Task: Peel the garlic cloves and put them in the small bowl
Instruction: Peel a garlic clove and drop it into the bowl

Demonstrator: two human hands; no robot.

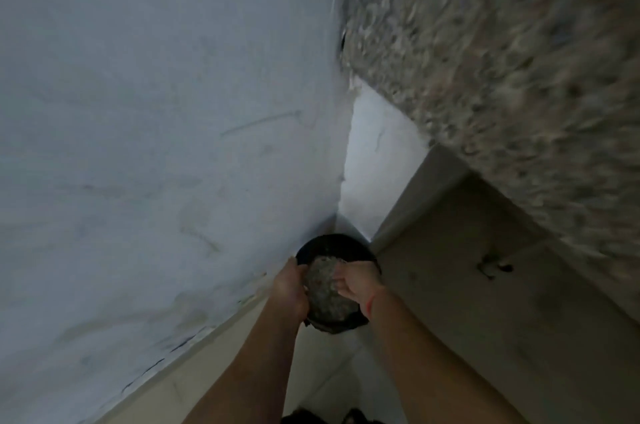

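Forearms cut off, shot's blurry
Left-hand grip point(290, 289) and right-hand grip point(358, 282) both curl round a grey speckled round dish point(325, 290) between them, over a black round bin point(332, 243); can't make out garlic on it.

You can read no words, numbers, labels or signs here. The pale painted wall point(145, 119) shows only thin, faint scratch lines, and they do not make letters. The view is blurry.
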